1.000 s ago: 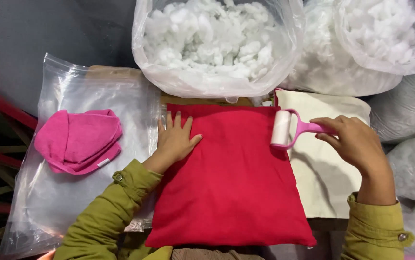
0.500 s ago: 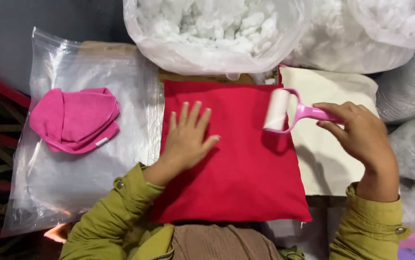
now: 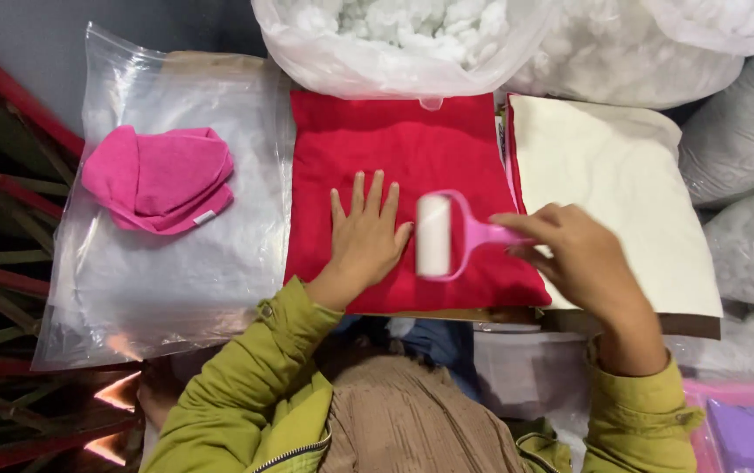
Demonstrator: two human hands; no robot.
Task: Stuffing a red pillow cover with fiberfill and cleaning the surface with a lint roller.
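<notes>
Red cushion (image 3: pixel 412 149) lies mid-surface; left hand (image 3: pixel 364 236) open, flat on it, right hand (image 3: pixel 574 258) gripping pink lint roller (image 3: pixel 436 235) beside it. Best: press evenly, straight overlapping strokes, fabric pinned taut.

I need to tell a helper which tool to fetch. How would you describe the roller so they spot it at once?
Start at the flat red cushion in the middle, below the clear bag of white stuffing. On it, beside the flat left hand, lies the lint roller, gripped by the right hand. It alone has a white cylinder on a pink plastic handle.
</notes>
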